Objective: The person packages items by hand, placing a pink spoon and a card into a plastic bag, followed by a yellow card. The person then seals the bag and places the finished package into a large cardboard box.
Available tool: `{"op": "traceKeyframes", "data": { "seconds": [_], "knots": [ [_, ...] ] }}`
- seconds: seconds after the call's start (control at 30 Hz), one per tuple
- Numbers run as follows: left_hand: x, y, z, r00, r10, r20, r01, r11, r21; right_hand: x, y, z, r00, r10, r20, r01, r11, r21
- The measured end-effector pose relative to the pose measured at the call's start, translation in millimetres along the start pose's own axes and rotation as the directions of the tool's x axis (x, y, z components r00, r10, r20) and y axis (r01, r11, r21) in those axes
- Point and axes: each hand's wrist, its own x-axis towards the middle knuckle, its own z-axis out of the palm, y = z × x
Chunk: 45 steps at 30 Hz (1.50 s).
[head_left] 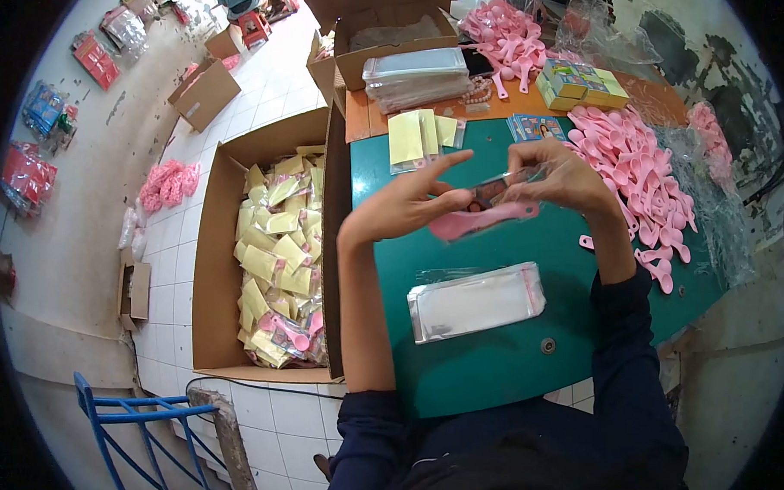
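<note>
Grip on the clear card packet (pixel 494 190) is a pinch from your left hand (pixel 404 206) and right hand (pixel 562 177) at its ends, a pink spoon (pixel 482 221) held beneath, above the green tabletop (pixel 500 362), stack of clear bags (pixel 476 301) nearer you, pile of pink spoons (pixel 631 163) at right.

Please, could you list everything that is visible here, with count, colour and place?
pink plastic spoon: one, pink, between both hands
clear plastic sleeve: one, transparent, in right fingers
stack of clear plastic bags: one stack, transparent, on green table
loose pink spoons: many, pink, table's right side
yellow paper cards: several, yellow, table's far edge
brown cardboard box: one, brown, floor at left, full of yellow packets
left hand: holds spoon
right hand: holds sleeve
</note>
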Motion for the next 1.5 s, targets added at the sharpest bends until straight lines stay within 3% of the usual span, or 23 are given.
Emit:
{"op": "traceKeyframes", "data": {
  "seconds": [0.07,0.1,0.2,0.3,0.43,0.53,0.6,0.63,0.67,0.73,0.77,0.8,0.87,0.97,1.07,1.17,1.5],
  "knots": [
    [-11,2,-8,0.997,0.071,-0.008,-0.070,0.997,0.027,-7,-2,-4,0.996,0.000,-0.092,0.010,0.994,0.106],
    [-15,12,-10,0.998,-0.056,-0.041,0.058,0.997,0.054,-11,-12,-2,0.989,0.023,-0.149,-0.008,0.995,0.102],
    [-16,21,-10,0.996,-0.009,-0.094,0.002,0.997,-0.078,-16,-19,-1,0.975,0.069,-0.212,-0.042,0.991,0.126],
    [-20,26,-8,0.997,0.024,-0.074,-0.029,0.998,-0.058,-19,-10,-9,0.991,0.085,-0.102,-0.065,0.982,0.180],
    [-25,34,-8,0.997,0.064,-0.040,-0.063,0.997,0.040,-22,-10,0,0.985,0.024,-0.171,-0.001,0.992,0.128],
    [-28,25,-6,0.991,0.067,-0.116,-0.070,0.997,-0.017,-30,-21,5,0.981,0.048,-0.189,-0.017,0.987,0.160],
    [-27,3,13,0.922,0.060,-0.382,-0.036,0.997,0.070,-41,-19,8,0.973,0.083,-0.215,-0.060,0.992,0.110],
    [-30,-6,26,0.864,0.059,-0.500,-0.006,0.994,0.106,-47,-13,10,0.965,0.025,-0.261,-0.035,0.999,-0.033],
    [-38,-11,40,0.833,0.063,-0.550,0.106,0.957,0.270,-51,-10,18,0.950,0.004,-0.312,-0.035,0.995,-0.094],
    [-56,-20,66,0.885,-0.214,-0.414,0.134,0.968,-0.213,-56,-8,39,0.912,-0.057,-0.406,-0.038,0.974,-0.224],
    [-63,-18,78,0.910,-0.314,-0.271,0.188,0.895,-0.406,-56,5,46,0.924,-0.164,-0.345,0.002,0.905,-0.425],
    [-70,-16,91,0.917,-0.382,-0.110,0.255,0.777,-0.575,-56,16,55,0.948,-0.192,-0.253,0.052,0.880,-0.472],
    [-77,-27,117,0.930,-0.363,-0.066,0.243,0.737,-0.631,-56,29,72,0.971,-0.233,-0.049,0.169,0.819,-0.549],
    [-84,-31,133,0.909,-0.410,-0.070,0.238,0.651,-0.720,-63,29,91,0.961,-0.225,0.161,0.274,0.850,-0.449],
    [-90,-36,136,0.923,-0.368,-0.113,0.209,0.726,-0.656,-69,24,90,0.980,-0.036,0.195,0.126,0.872,-0.473],
    [-90,-37,139,0.920,-0.371,-0.126,0.212,0.741,-0.637,-74,45,98,0.965,-0.112,0.237,0.220,0.836,-0.503],
    [-91,-31,142,0.886,-0.404,-0.225,0.258,0.835,-0.486,-75,43,117,0.960,-0.126,0.248,0.220,0.890,-0.399]
  ]
}}
